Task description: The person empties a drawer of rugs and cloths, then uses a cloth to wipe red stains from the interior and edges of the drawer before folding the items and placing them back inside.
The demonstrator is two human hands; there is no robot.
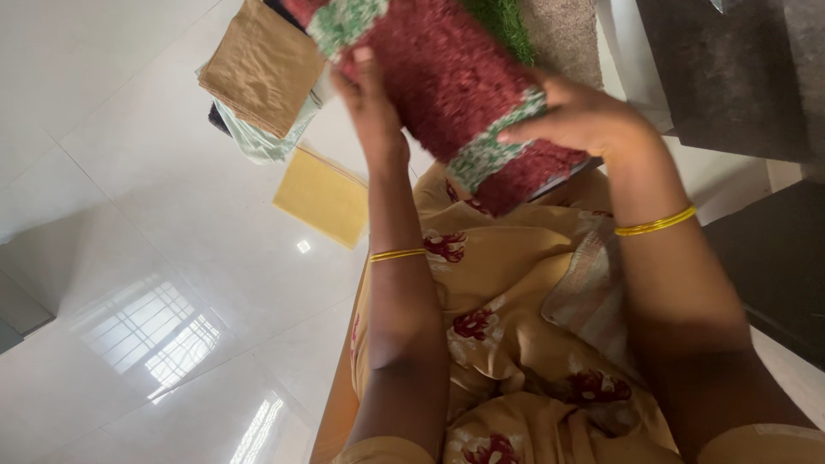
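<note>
The thing in hand is a folded dark red cloth point(447, 73) with a shaggy, nubbly pile, crossed by two green-and-white patterned bands, one near its upper left end and one near its lower right end. It is held up in the air above the person's lap, tilted from upper left to lower right, its top edge cut off by the frame.

Below it spreads a glossy white tiled floor point(155, 258) that mirrors a barred window. On the floor at the upper left lies a small stack of folded cloths point(262, 73), a tan one on top of a pale green one, and just beside it a flat yellow piece point(322, 198). Dark furniture point(739, 77) fills the upper right.

The left hand point(369, 103) grips the cloth's left edge, fingers curled up around it, a thin gold bangle on the forearm. The right hand point(580, 116) clamps the lower right end, fingers pressed on the green band, also wearing a gold bangle.
</note>
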